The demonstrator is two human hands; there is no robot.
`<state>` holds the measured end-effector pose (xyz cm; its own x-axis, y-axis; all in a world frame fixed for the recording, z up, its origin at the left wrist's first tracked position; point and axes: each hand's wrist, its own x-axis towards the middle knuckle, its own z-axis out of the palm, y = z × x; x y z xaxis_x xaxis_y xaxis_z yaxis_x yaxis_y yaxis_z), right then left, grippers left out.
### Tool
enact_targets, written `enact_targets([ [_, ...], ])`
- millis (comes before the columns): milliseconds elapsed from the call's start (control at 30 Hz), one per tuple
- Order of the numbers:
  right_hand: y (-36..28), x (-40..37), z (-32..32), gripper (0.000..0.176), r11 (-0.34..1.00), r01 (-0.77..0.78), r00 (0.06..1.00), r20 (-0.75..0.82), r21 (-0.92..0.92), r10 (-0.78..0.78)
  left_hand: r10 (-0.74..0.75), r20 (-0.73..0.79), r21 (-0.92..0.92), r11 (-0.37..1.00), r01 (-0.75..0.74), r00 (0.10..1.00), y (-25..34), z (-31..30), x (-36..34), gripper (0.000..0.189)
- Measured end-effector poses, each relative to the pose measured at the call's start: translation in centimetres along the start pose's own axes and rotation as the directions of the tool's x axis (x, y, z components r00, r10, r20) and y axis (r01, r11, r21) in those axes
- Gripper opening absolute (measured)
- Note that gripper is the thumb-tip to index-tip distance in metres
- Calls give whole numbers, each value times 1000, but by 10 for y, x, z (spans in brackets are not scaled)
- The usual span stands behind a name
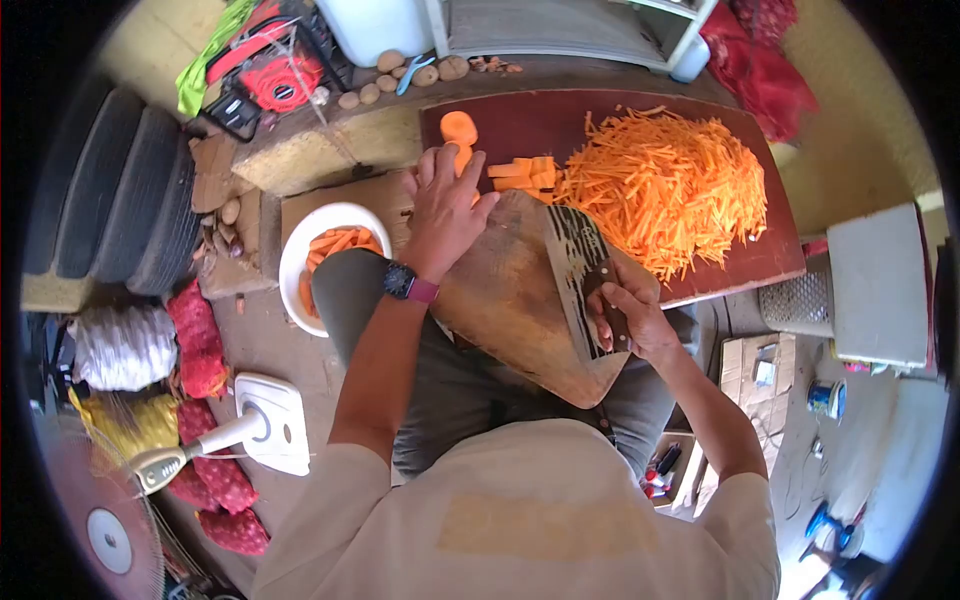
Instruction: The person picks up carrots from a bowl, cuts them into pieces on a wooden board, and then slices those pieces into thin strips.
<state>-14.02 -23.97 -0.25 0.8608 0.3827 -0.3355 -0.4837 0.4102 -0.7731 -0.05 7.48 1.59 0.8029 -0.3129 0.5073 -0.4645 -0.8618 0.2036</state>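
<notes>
My right hand (pixel 632 318) is closed around the handle of a wide cleaver (pixel 575 275), whose blade rests over a worn wooden cutting board (pixel 505 280) on my lap. Past the board's upper left edge, my left hand (pixel 447 205) reaches onto the dark red table (pixel 550 110), its fingers over orange carrot slices (pixel 459 127); what lies under the palm is hidden. Cut carrot pieces (pixel 523 177) lie right of that hand. A large heap of carrot shreds (pixel 670 190) covers the table's right part. Left of my knee, a white bowl (pixel 292 262) holds carrot pieces.
Brown tubers (pixel 453 68) and a blue peeler (pixel 412 75) lie on the ledge behind the table. Tires (pixel 120 190), red mesh sacks (pixel 198 340) and a standing fan (pixel 110 540) are at the left. A mesh basket (pixel 797 303) stands at the right.
</notes>
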Motion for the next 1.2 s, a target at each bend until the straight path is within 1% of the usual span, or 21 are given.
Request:
enact_targets([
  [100, -2, 1, 2, 25, 1000, -11, 1000, -13, -27, 11, -26, 25, 16, 1000, 26, 999, -3, -3, -1, 58],
  [133, -7, 0, 12, 22, 999, 2, 999, -51, -35, -4, -23, 30, 27, 999, 23, 999, -3, -3, -2, 58],
  [233, -7, 2, 12, 20, 989, 93, 996, 25, -119, -91, -29, 63, 7, 1000, 28, 998, -7, 2, -4, 58],
  [267, -3, 0, 16, 21, 989, 115, 993, -25, -93, -118, -29, 71, -17, 999, 30, 997, -8, 4, -5, 58],
  [367, 2, -4, 27, 23, 970, 188, 975, -88, -155, -203, -44, 79, -47, 998, 48, 996, -10, 4, -6, 58],
  [400, 4, -5, 27, 25, 950, 229, 965, -75, -213, -250, -48, 81, -59, 997, 53, 996, -12, 4, -6, 59],
  [433, 6, -5, 29, 27, 946, 243, 959, -94, -215, -268, -52, 84, -70, 996, 58, 995, -14, 4, -8, 59],
  [500, 9, -7, 31, 33, 937, 270, 942, -138, -222, -304, -41, 78, -53, 998, 45, 996, -15, 9, -12, 48],
  [600, 10, -5, 19, 32, 934, 286, 946, -93, -214, -311, -30, 91, -80, 996, 37, 995, -21, 21, -12, 28],
  [633, 11, -3, 23, 32, 935, 287, 949, -71, -209, -307, -31, 110, -88, 995, 40, 993, -20, 23, -12, 28],
  [667, 10, -2, 31, 30, 929, 309, 935, -111, -205, -335, -51, 127, -85, 994, 62, 991, -25, 22, -17, 28],
  [700, 11, 0, 29, 29, 921, 325, 935, -75, -215, -348, -50, 145, -100, 993, 65, 988, -23, 24, -16, 29],
  [767, 11, -2, 28, 28, 925, 316, 936, -93, -213, -341, -27, 104, -128, 991, 41, 994, -24, 27, -18, 31],
  [867, 8, -1, 37, 29, 931, 329, 930, -121, -157, -348, -2, 83, -146, 989, 14, 997, -23, 26, -20, 35],
  [967, 13, 0, 29, 69, 937, 322, 928, -153, -136, -341, 1, 89, -129, 992, 11, 996, -19, 21, -21, 42],
  [1033, 12, 0, 29, 51, 940, 315, 937, -116, -130, -330, 4, 87, -140, 990, 8, 996, -16, 19, -22, 46],
  [1067, 10, -1, 29, 43, 942, 310, 941, -101, -130, -323, -13, 122, -143, 989, 31, 992, -15, 18, -21, 47],
  [1133, 14, 0, 24, 45, 944, 305, 943, -100, -127, -318, -37, 190, -159, 985, 68, 981, -12, 11, -17, 51],
  [1167, 16, 0, 19, 46, 943, 306, 941, -108, -130, -320, -41, 187, -183, 980, 76, 981, -12, 11, -17, 53],
  [1200, 17, 0, 12, 42, 951, 279, 953, -83, -131, -291, -40, 185, -212, 974, 80, 982, -14, 12, -18, 54],
])
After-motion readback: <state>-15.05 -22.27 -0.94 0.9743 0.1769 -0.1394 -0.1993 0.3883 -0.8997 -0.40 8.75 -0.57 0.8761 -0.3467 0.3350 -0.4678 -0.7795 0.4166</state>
